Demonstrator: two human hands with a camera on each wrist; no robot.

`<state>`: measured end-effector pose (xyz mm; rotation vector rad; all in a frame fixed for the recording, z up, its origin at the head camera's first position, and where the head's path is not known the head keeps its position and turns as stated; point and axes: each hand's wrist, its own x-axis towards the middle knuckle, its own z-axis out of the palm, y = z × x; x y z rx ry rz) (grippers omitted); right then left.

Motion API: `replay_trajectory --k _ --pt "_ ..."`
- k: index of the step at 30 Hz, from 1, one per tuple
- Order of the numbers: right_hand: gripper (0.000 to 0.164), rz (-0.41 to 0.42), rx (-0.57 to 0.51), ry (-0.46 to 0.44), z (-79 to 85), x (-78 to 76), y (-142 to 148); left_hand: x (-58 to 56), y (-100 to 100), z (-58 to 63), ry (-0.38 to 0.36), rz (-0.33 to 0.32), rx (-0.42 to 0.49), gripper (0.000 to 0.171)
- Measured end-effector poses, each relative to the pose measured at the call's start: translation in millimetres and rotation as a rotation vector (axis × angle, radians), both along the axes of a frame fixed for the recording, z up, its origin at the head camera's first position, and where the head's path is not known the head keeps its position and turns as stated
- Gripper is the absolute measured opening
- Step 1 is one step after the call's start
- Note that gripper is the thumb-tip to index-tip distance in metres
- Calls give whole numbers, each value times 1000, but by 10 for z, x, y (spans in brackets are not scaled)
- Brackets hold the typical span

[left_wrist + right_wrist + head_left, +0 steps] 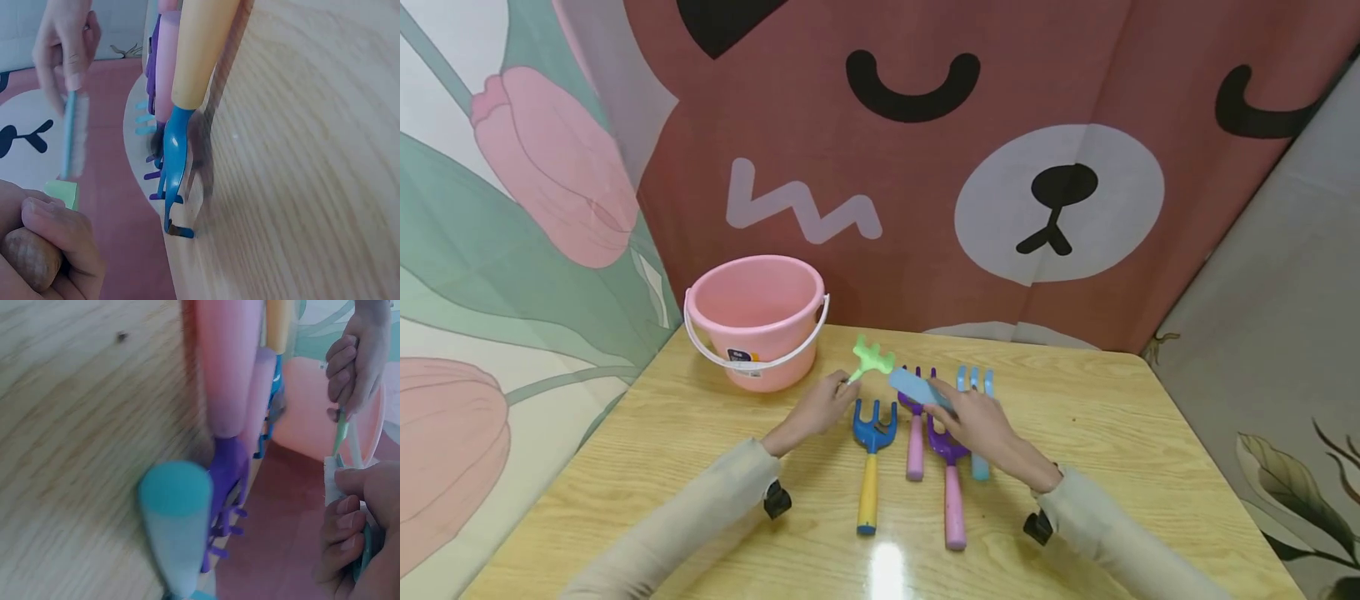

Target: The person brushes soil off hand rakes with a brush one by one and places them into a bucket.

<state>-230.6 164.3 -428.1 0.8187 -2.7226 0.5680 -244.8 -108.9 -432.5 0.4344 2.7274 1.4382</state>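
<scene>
Rake [871,358], green, juts past pinching left fingers [56,220]; right fingers [349,522] clamped on probable brush [916,387].

Pale yellow wood grain streaks the worktop [1112,483]. By its far left corner the bucket [805,358] is pink, its handle white. The small fork [870,359] is lime green, the flat tool [916,386] light blue. The yellow-handled fork [870,471] has a blue head; the purple-headed fork [952,492] is pink-handled. Past the far edge, brick-red cloth [917,283] carries black and greyish-white bear features.
</scene>
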Motion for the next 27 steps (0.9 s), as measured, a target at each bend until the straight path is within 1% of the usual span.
replay_trajectory --k 4,7,11,15,17,23,27 --pt "44 47 -30 16 20 -19 -67 28 62 18 46 -8 -55 26" --pt "45 61 -35 28 9 -34 -98 54 100 19 35 -25 -53 26" --pt "44 46 -27 11 -21 -38 -89 68 103 0 7 -25 -26 24" --pt "45 30 -8 -35 -38 -25 -42 57 79 -19 30 8 -48 22" --pt "46 18 8 -44 -38 -17 -14 50 69 -19 46 24 -63 22" --pt "46 -15 34 -35 -21 -8 33 42 61 -16 37 34 -53 21" --pt "47 9 2 -27 8 -19 -13 42 79 -33 41 22 -74 22"
